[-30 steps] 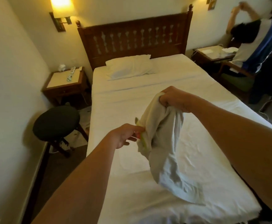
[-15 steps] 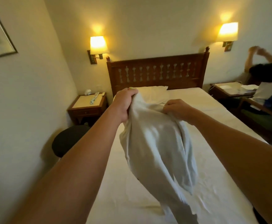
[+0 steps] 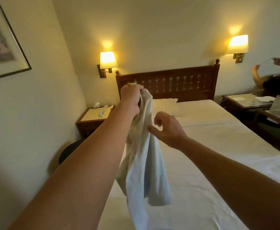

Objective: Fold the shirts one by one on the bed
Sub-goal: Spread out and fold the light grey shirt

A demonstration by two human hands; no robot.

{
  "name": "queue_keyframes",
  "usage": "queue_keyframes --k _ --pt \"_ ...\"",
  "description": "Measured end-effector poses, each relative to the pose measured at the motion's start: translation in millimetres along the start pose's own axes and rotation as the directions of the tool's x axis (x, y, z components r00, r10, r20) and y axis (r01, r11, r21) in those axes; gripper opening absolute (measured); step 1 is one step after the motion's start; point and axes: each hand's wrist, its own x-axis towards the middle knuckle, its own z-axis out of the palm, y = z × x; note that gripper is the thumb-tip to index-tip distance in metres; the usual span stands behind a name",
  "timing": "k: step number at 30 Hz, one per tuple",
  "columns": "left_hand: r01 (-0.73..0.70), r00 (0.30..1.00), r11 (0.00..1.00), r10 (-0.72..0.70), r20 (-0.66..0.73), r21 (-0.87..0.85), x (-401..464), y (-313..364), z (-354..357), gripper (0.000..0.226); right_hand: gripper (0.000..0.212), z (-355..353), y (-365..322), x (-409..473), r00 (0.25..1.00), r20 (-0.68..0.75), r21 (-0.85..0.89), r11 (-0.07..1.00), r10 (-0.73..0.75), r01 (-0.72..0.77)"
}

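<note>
Hanging from the left hand (image 3: 130,98), which is clenched round its top edge, the one pale shirt (image 3: 142,156) in sight dangles with its long axis near vertical above the bed (image 3: 210,163), its lower end dropping out of view. The right hand (image 3: 166,128) sits just right of the cloth, fingers loosely curled and holding nothing, thumb at the fabric's edge. That hand is the nearer one to take a second corner, I'd judge. One pillow (image 3: 165,105), two wall lamps (image 3: 107,59), two bedside tables (image 3: 92,117).
</note>
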Motion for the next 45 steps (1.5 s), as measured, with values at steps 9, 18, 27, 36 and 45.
queue_keyframes --k 9,18,27,36,45 --pt "-0.054 0.983 0.989 0.028 -0.181 -0.139 17 20 -19 0.052 0.070 40 -29 -5 0.679 0.664 0.134 0.844 0.312 -0.519" --pt "-0.018 0.954 0.980 0.076 -0.291 0.198 49 -3 -105 0.043 0.025 16 9 12 0.832 0.244 0.227 0.804 0.499 -0.549" --pt "-0.086 0.952 0.730 -0.140 0.272 0.678 27 -56 -94 0.042 0.025 -4 -16 61 0.966 0.090 0.044 0.967 0.244 -0.249" --pt "-0.270 0.897 0.757 -0.028 0.442 0.596 24 -89 -48 0.021 0.020 -21 20 50 0.825 0.449 -0.283 0.931 0.342 -0.232" --pt "-0.079 0.860 0.750 -0.282 0.425 0.657 17 -82 -34 0.054 0.030 -52 57 38 0.818 0.081 -0.534 0.718 0.569 -0.447"
